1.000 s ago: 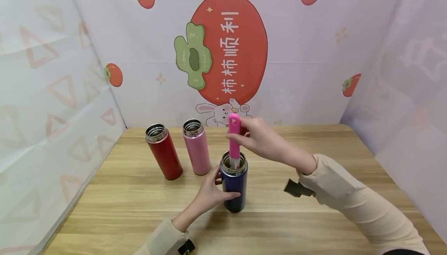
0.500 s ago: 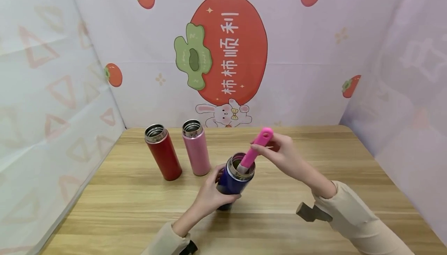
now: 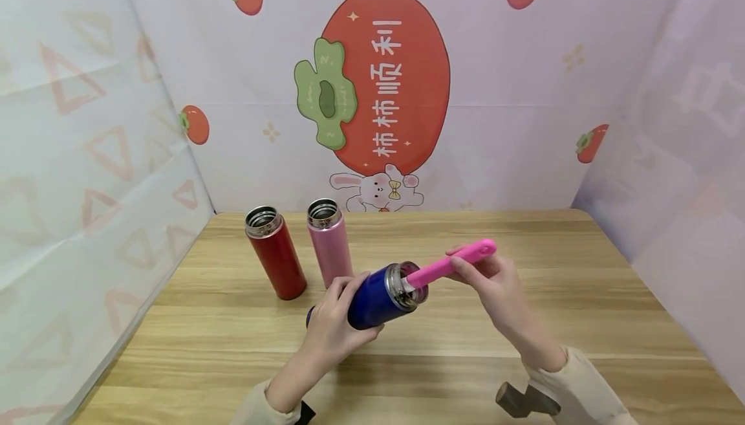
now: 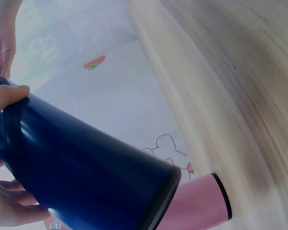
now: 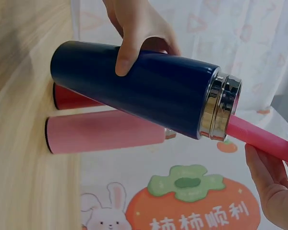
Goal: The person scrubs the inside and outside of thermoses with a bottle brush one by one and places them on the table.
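Observation:
A dark blue thermos bottle point(image 3: 372, 303) with a bare steel neck is tipped far over, its mouth toward the right. My left hand point(image 3: 330, 329) grips it round the body, thumb on the near side; the left wrist view shows its base point(image 4: 165, 199) raised off the table. In my right hand point(image 3: 491, 283) is the bright pink handle point(image 3: 445, 270) of a brush-like tool, pinched between thumb and fingers. The tool's pale shaft point(image 3: 409, 284) runs into the bottle's mouth, and its far end is hidden inside.
Lidless red point(image 3: 278, 260) and pink point(image 3: 330, 247) thermos bottles stand upright on the wooden table point(image 3: 524, 237), behind and left of the blue one. A printed cloth backdrop point(image 3: 500, 153) hangs behind the table and at both sides.
The blue thermos has gone from upright to nearly lying over, mouth to the right. My right hand has swung right and down with the pink handle, the tool staying in the mouth.

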A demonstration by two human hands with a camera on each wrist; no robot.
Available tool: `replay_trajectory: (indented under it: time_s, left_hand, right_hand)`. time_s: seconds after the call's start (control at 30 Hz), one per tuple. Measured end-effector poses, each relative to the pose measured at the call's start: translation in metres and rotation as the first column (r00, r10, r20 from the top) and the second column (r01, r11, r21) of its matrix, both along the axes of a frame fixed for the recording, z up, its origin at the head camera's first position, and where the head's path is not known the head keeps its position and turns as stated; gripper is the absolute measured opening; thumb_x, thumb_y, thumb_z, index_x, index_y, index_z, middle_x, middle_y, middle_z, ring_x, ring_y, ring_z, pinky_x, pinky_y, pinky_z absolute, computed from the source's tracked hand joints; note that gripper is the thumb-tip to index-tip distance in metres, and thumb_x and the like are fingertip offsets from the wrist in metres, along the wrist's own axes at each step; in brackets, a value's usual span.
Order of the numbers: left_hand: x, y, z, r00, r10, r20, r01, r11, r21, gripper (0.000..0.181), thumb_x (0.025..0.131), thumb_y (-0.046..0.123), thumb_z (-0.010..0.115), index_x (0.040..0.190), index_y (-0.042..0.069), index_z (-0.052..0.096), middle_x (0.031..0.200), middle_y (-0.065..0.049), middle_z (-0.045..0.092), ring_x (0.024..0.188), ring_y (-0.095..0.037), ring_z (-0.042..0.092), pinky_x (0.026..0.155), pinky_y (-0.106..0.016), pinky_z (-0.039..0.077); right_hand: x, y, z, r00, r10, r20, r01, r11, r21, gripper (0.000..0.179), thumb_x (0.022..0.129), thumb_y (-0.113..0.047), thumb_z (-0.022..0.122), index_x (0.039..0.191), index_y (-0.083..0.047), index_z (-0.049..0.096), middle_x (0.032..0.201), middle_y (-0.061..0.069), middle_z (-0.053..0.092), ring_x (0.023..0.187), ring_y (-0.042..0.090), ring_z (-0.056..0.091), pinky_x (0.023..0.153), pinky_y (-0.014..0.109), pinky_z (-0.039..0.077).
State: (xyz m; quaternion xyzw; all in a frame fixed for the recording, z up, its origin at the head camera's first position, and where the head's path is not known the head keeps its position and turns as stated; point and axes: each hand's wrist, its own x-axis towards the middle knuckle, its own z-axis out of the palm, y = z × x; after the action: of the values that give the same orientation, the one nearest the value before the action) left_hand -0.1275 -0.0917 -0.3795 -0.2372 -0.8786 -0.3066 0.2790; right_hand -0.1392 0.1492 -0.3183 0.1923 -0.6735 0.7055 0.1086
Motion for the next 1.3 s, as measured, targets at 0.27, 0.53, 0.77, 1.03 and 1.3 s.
replay_trajectory:
  time_s: [0.27,0.53,0.77,1.03,1.3]
  left_hand:
    - [0.000,-0.006,-0.001,0.977,0.026,-0.214,-0.058,0.988,-0.141,0.076,0.049,0.028,0.082,0.118,0.011,0.053,0.100,-0.009,0.053,0.085,-0.024,0.056,0.072,-0.039,0.047]
    - [-0.002,-0.018,-0.004,0.935,0.037,-0.353,-0.109,0.976,-0.187,0.076,0.043,0.029,0.083,0.111,0.010,0.057,0.094,-0.012,0.055,0.078,-0.026,0.055,0.066,-0.038,0.046]
    - [0.003,-0.026,-0.006,0.936,0.040,-0.351,-0.127,0.965,-0.231,0.079,0.043,0.033,0.083,0.114,0.013,0.055,0.093,-0.011,0.055,0.080,-0.025,0.055,0.067,-0.039,0.046]
    - [0.005,-0.026,-0.002,0.925,0.018,-0.380,-0.110,0.969,-0.223,0.080,0.042,0.034,0.083,0.114,0.012,0.057,0.093,-0.011,0.056,0.079,-0.024,0.054,0.066,-0.040,0.045]
    - [0.007,-0.023,0.002,0.929,0.031,-0.369,-0.114,0.972,-0.205,0.079,0.042,0.033,0.083,0.113,0.010,0.057,0.092,-0.012,0.056,0.079,-0.026,0.053,0.067,-0.040,0.044]
  right_hand:
    - [-0.042,0.045,-0.087,0.989,0.097,-0.108,-0.125,0.946,-0.299,0.024,0.087,0.006,0.047,0.109,0.014,0.050,0.101,0.026,0.054,0.090,0.032,0.059,0.077,0.043,0.047]
    - [-0.030,0.083,-0.086,0.991,0.018,-0.135,-0.083,0.867,-0.492,0.026,0.084,0.018,0.040,0.109,0.020,0.047,0.101,0.030,0.056,0.089,0.036,0.059,0.074,0.049,0.046]
    - [0.013,0.061,-0.015,0.992,-0.008,-0.128,-0.069,0.811,-0.581,0.018,0.085,0.014,0.044,0.097,0.018,0.055,0.090,0.021,0.062,0.081,0.026,0.064,0.071,0.039,0.049]
    - [0.015,0.066,-0.009,0.990,0.043,-0.135,-0.116,0.796,-0.594,0.022,0.087,0.015,0.037,0.101,0.018,0.053,0.092,0.020,0.060,0.085,0.025,0.063,0.074,0.037,0.048]
    - [0.015,0.053,-0.002,0.999,-0.024,-0.040,-0.003,0.823,-0.567,0.016,0.086,0.009,0.046,0.097,0.011,0.057,0.087,0.014,0.061,0.079,0.020,0.064,0.073,0.036,0.049]
